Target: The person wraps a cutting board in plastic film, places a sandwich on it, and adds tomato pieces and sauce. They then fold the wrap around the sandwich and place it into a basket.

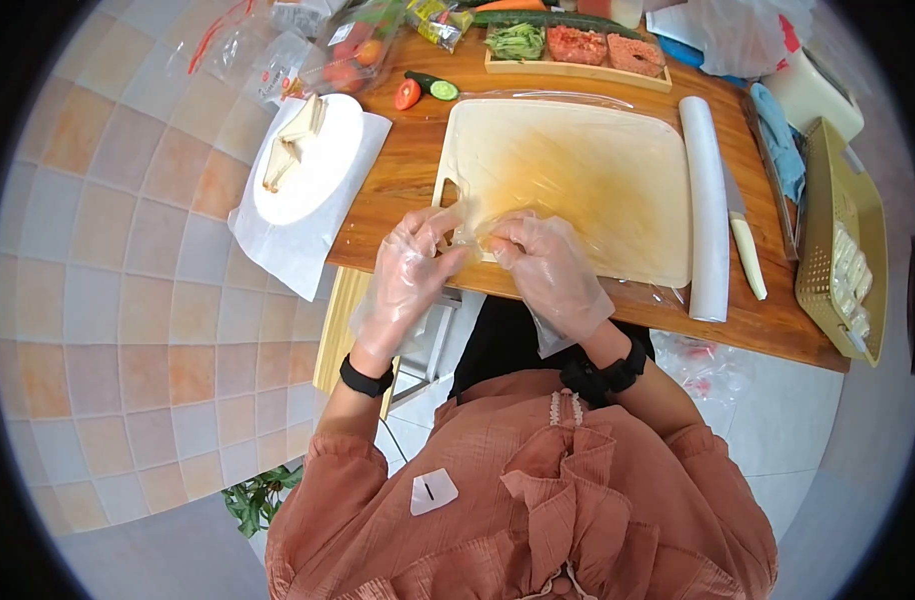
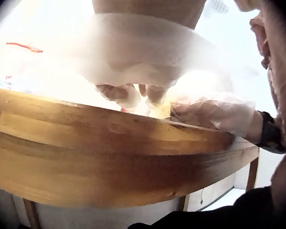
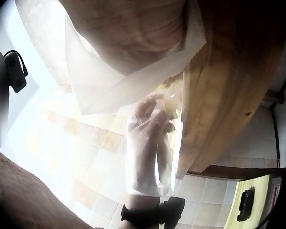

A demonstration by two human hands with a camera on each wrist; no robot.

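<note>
Both hands wear loose clear plastic gloves and meet over the near left corner of a cream cutting board (image 1: 568, 125). Clear plastic film (image 1: 466, 236) lies crumpled between the fingertips. My left hand (image 1: 410, 262) pinches it from the left, thumb and fingers bent inward. From the right, my right hand (image 1: 550, 265) pinches the film with curled fingers. A yellowish patch (image 2: 160, 109) shows between the hands in the left wrist view; what it is I cannot tell. Wrinkled film also covers the board, whose middle has an orange-yellow tint.
Left of the board, a white plate (image 1: 333, 150) bears sandwich pieces (image 1: 296, 140). Behind are a cut tomato (image 1: 408, 95), a cucumber piece (image 1: 444, 90) and a wooden tray (image 1: 578, 76) of fillings. A film roll (image 1: 706, 210), a knife (image 1: 746, 245) and a basket (image 1: 816, 290) stand right.
</note>
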